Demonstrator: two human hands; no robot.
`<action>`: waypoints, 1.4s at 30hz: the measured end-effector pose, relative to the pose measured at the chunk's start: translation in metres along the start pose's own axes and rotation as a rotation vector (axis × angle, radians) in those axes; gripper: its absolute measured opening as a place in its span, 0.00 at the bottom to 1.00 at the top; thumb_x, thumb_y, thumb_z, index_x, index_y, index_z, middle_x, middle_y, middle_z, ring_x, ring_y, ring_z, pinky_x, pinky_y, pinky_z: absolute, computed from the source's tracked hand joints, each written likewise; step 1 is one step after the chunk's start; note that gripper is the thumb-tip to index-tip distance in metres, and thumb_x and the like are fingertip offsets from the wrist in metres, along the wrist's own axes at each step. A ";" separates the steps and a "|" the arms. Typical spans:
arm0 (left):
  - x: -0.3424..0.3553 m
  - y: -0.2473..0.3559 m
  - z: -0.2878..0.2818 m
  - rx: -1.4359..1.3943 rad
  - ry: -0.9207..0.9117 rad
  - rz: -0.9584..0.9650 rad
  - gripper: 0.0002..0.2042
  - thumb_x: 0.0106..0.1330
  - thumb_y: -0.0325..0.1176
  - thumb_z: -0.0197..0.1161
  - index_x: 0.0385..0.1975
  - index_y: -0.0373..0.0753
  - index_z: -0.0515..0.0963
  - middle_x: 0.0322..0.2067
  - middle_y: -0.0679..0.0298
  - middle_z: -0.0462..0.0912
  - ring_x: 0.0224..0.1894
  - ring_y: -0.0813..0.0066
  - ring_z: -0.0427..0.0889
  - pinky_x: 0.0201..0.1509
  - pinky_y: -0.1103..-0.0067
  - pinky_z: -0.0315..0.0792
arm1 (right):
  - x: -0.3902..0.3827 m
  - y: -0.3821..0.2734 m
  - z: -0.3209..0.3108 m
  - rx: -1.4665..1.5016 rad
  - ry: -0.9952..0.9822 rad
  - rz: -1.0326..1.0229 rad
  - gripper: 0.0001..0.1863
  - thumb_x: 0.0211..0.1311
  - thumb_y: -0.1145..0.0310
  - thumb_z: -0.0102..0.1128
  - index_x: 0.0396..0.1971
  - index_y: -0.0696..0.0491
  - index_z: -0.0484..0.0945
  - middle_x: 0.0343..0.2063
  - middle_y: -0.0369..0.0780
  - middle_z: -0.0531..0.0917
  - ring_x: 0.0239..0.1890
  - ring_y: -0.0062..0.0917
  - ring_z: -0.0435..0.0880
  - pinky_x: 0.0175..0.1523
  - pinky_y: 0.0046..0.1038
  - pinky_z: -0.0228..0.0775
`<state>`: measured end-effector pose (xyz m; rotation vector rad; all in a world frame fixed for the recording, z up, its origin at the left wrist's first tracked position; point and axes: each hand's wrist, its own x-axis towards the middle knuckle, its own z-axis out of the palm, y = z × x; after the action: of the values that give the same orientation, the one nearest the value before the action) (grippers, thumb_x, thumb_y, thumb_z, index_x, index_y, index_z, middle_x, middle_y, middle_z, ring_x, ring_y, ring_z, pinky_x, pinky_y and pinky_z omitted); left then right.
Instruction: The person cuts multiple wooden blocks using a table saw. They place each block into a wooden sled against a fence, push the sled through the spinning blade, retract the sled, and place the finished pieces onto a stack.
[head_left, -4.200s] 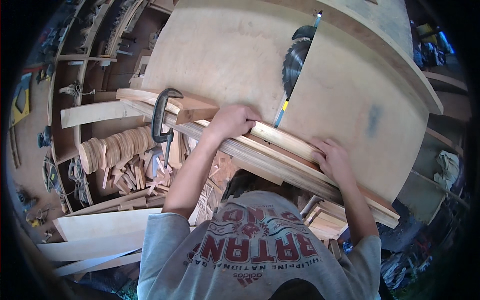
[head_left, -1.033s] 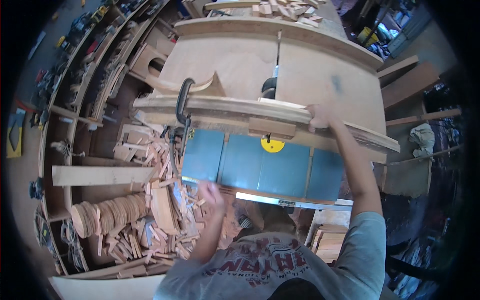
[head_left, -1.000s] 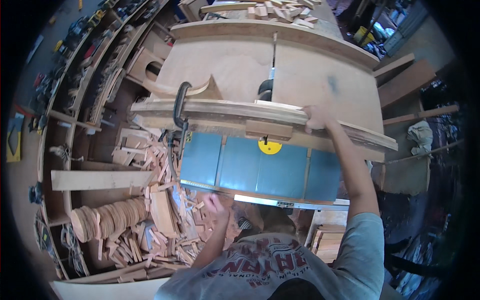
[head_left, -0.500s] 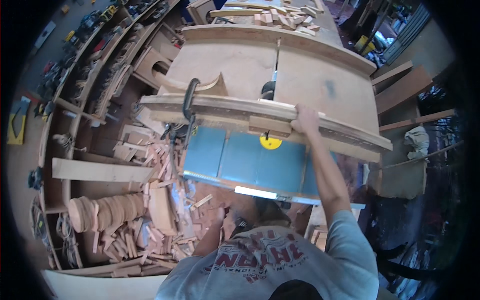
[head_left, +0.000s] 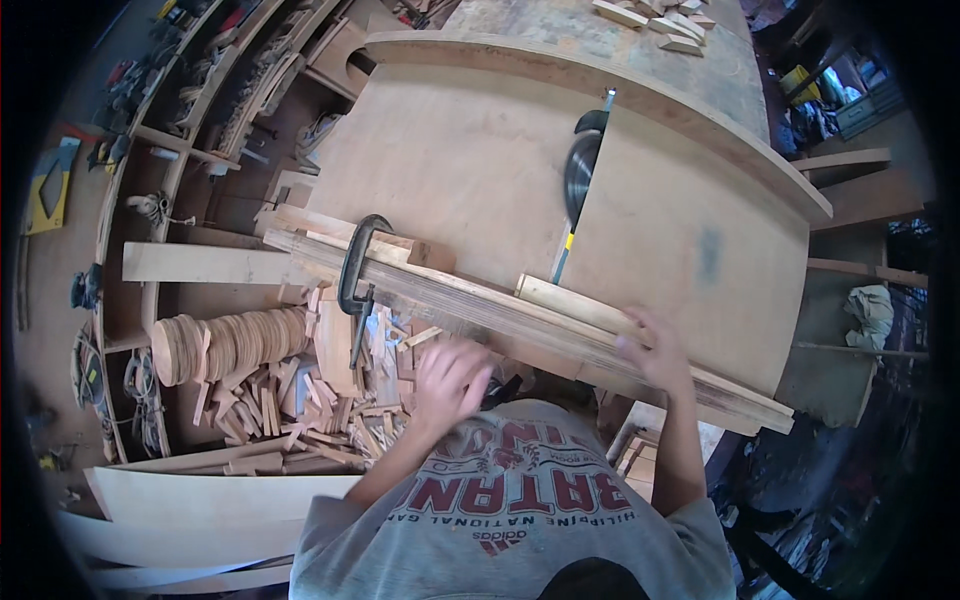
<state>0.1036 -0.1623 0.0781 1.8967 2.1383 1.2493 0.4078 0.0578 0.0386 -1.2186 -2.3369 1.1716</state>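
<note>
My right hand (head_left: 660, 350) is at the front fence (head_left: 470, 312) of a wooden saw sled (head_left: 430, 150). Its thumb side is on the fence and its fingers reach over to the right end of a pale wooden strip (head_left: 575, 302), which lies along the fence's far side. My left hand (head_left: 452, 378) hangs in front of the fence, fingers loosely bent, holding nothing. A dark C-clamp (head_left: 358, 265) sits on the fence's left part, beside a wooden block (head_left: 405, 246). A round saw blade (head_left: 578, 175) stands up through the slot in the sled, beyond the strip.
A pile of offcuts (head_left: 290, 400) and a row of rounded wooden discs (head_left: 230, 342) lie at the left, below tool shelves (head_left: 180, 150). Wood pieces (head_left: 680, 25) rest on the far table. Boards (head_left: 870, 195) lean at the right.
The sled with its fence and clamp has come toward me, covering the blue saw table and baring the blade. My left hand has risen toward the fence. My right hand has come nearer with the fence.
</note>
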 end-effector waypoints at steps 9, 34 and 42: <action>0.157 -0.087 0.099 -0.098 -1.088 -0.405 0.17 0.64 0.38 0.74 0.49 0.38 0.84 0.41 0.55 0.91 0.46 0.58 0.90 0.50 0.67 0.80 | 0.013 0.090 -0.046 0.005 -0.294 0.327 0.25 0.56 0.67 0.76 0.54 0.56 0.82 0.40 0.43 0.86 0.47 0.34 0.86 0.55 0.37 0.78; 0.127 -0.006 0.029 -0.191 -0.487 -0.098 0.13 0.73 0.38 0.66 0.33 0.34 0.81 0.28 0.56 0.84 0.30 0.62 0.85 0.33 0.66 0.75 | 0.028 0.057 -0.115 0.509 -0.517 0.205 0.30 0.52 0.70 0.76 0.58 0.61 0.81 0.44 0.35 0.77 0.54 0.23 0.75 0.63 0.27 0.64; 0.097 -0.023 0.006 -0.328 -0.169 -0.336 0.12 0.73 0.36 0.66 0.28 0.34 0.80 0.23 0.58 0.79 0.25 0.61 0.79 0.31 0.69 0.71 | 0.021 0.058 -0.107 0.692 -0.500 0.230 0.31 0.50 0.73 0.73 0.57 0.56 0.76 0.48 0.33 0.78 0.55 0.22 0.75 0.61 0.27 0.64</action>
<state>0.0625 -0.0761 0.1072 1.3918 1.9208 1.2269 0.4860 0.1509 0.0605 -1.0179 -1.7893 2.3272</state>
